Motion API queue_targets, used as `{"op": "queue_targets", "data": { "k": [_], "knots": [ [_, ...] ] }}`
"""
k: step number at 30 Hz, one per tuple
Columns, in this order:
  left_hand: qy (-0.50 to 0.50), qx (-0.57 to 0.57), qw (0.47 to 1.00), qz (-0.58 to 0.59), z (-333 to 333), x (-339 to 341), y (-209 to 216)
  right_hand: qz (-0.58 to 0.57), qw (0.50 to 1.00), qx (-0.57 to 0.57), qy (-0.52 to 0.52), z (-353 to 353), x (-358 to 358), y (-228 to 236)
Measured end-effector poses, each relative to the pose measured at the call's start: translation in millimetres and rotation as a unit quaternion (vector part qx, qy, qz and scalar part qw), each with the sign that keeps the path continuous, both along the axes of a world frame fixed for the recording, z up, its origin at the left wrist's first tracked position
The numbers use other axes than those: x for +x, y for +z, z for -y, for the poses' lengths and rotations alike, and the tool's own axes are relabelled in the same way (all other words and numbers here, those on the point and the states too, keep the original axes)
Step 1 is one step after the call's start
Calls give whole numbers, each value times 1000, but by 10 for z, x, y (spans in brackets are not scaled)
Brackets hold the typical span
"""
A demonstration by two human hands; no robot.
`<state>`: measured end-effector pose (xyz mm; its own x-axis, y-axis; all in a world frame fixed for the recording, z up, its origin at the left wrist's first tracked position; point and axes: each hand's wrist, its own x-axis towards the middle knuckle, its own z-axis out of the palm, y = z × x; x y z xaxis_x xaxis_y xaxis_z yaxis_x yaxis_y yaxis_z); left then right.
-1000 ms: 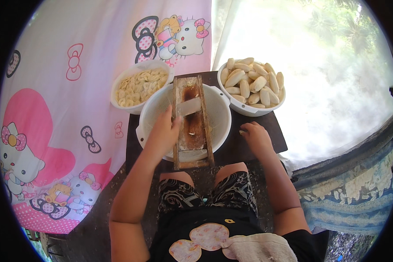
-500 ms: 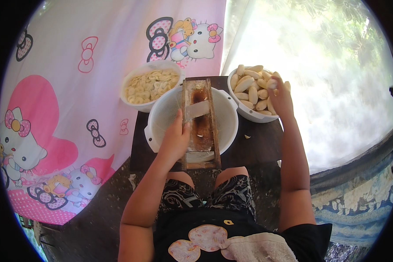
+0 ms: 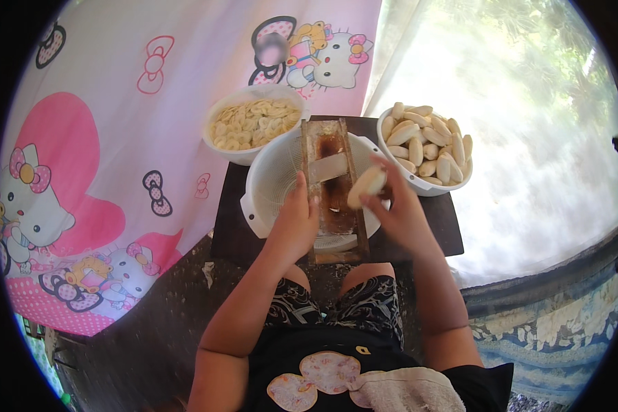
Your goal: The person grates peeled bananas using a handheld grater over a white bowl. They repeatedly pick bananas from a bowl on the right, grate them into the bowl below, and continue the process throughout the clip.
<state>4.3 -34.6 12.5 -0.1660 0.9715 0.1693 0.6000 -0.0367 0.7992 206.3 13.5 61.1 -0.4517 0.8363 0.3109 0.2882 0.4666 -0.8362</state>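
A wooden slicer (image 3: 336, 194) with a slanted metal blade lies lengthwise over a white colander (image 3: 268, 172). My left hand (image 3: 296, 216) grips the slicer's left rail, its thumb and fingers at the edge. Between the thumb and fingers of my right hand (image 3: 398, 206) is a peeled banana (image 3: 368, 187), slightly blurred, just right of the slicer and above the colander's rim. At the back right stands a white basin (image 3: 436, 187) heaped with whole peeled bananas (image 3: 429, 141). Thin banana slices (image 3: 257, 123) fill another white bowl (image 3: 221, 152) at the back left.
The bowls and colander stand on a dark wooden table (image 3: 432, 223) before my knees. A pink and white printed curtain (image 3: 117, 137) hangs on the left. A pale sheer curtain (image 3: 515, 137) lets in bright light at right. A light towel (image 3: 412, 393) lies across my lap.
My right hand has come from the basin at right toward the slicer, bringing a peeled banana with it. My left hand keeps its grip on the slicer. The whole view has shifted slightly.
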Motion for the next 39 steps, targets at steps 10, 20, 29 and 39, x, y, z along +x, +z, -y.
{"op": "queue_targets", "data": {
  "k": [10, 20, 29, 39],
  "knots": [
    [-32, -13, 999, 2, -97, -22, 19, 87, 984, 139, -65, -845, -551, 26],
    [-38, -20, 999, 16, -120, -93, -21, 79, 983, 158, -43, -146, -308, -161],
    [-25, 3, 1000, 16, -136, -89, 18, 58, 982, 166, -69, -519, -476, -83],
    [-36, 3, 999, 15, -107, -73, 24, 57, 985, 138, -84, -888, -743, -40]
  ]
}}
